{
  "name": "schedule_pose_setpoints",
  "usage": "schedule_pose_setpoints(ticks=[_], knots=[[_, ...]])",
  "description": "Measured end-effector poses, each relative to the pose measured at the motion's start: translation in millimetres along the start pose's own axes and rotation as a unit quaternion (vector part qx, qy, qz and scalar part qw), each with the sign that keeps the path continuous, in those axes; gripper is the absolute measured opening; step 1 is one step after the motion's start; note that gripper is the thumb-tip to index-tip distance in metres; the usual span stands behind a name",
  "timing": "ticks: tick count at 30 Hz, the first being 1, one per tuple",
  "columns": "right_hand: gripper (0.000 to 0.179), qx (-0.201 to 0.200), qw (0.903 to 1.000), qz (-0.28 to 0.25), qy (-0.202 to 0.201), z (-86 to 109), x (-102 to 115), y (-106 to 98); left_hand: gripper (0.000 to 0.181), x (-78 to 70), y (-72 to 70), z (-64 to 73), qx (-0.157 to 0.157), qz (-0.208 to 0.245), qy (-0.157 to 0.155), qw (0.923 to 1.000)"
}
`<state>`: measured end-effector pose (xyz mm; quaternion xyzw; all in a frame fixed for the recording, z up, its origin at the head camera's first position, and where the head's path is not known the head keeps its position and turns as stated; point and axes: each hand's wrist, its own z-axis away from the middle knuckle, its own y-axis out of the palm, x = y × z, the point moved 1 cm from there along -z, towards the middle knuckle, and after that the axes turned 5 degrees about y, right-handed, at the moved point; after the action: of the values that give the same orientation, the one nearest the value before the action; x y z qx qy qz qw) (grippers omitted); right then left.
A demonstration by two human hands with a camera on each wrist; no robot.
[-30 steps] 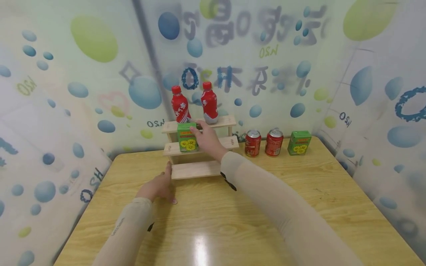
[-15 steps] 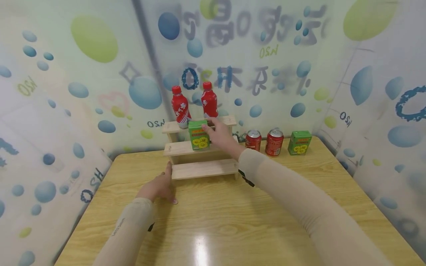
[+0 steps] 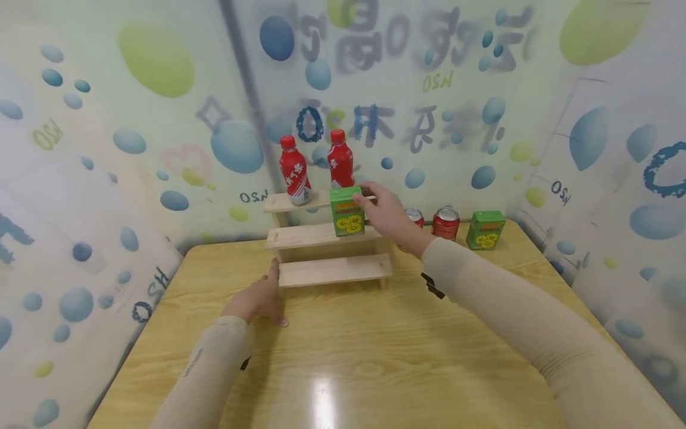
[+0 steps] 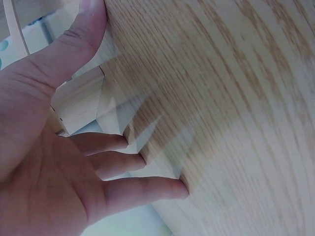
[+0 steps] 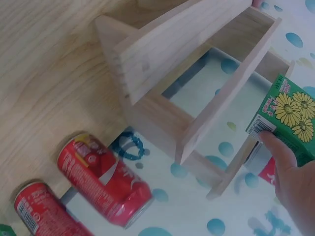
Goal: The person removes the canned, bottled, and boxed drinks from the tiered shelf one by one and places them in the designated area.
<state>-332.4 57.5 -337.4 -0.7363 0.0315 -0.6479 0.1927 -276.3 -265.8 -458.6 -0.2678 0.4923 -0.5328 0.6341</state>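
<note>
My right hand (image 3: pixel 390 213) grips a green drink carton (image 3: pixel 348 215) by its right side, fingers behind and thumb on the front. Yellow flowers are printed on it. The carton overlaps the middle step of a three-step wooden display rack (image 3: pixel 332 271) in the head view. In the right wrist view, the thumb lies near the carton's barcode (image 5: pixel 261 127). My left hand (image 3: pixel 259 298) is at the rack's left end, a finger along the lowest step. The left wrist view shows its fingers (image 4: pixel 147 189) extended, tips on the wooden table (image 4: pixel 236 123).
Two red bottles, one at left (image 3: pixel 295 176) and one at right (image 3: pixel 341 165), stand on the top step. Right of the rack are two red cans (image 3: pixel 446 224), one partly behind my right wrist, and another green carton (image 3: pixel 486 231). A patterned wall (image 3: pixel 375 77) rises behind the table.
My right hand has moved the green carton rightward from the left part of the middle step. My left hand has kept its place at the rack's left end.
</note>
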Motion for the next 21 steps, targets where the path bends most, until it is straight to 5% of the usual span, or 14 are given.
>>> schedule_pose_setpoints(ticks=[9, 21], knots=[[0.052, -0.017, 0.9994, 0.029, 0.003, 23.5, -10.9, -44.3, 0.166, -0.1, -1.6, 2.6, 0.002, -0.002, 0.003, 1.0000], [0.057, -0.056, 0.9959, 0.067, 0.023, 57.2, -52.6, -105.7, 0.166, -1.9, -1.8, 3.7, 0.002, 0.007, -0.003, 1.0000]])
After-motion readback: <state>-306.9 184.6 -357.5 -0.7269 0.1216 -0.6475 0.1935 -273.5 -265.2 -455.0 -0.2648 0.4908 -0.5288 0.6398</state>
